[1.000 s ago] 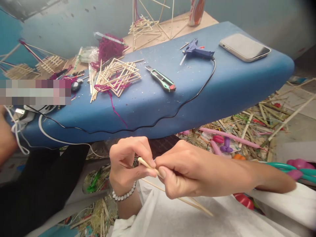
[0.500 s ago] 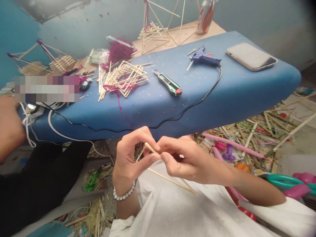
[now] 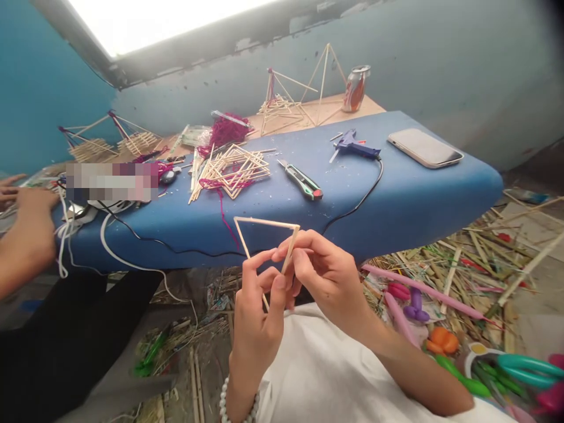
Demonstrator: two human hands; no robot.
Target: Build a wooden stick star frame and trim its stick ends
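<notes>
In front of my lap I hold a frame of thin wooden sticks, with two joined corners showing at its top. Its lower part is hidden behind my fingers. My left hand, with a white bead bracelet at the wrist, is closed around the frame's lower side. My right hand pinches the right-hand stick below its upper corner. Beyond my hands, on the blue padded surface, lie a utility knife, a glue gun and a pile of stick squares with purple yarn.
A phone lies at the right. Behind stand stick pyramids and a drink can. A black cord hangs along the front edge. Another person's arm is at left. Scraps and balloons cover the floor.
The stick frame has been turned from pointing down toward my lap to standing up above my hands. Both hands have shifted their grip, and the view has tilted up.
</notes>
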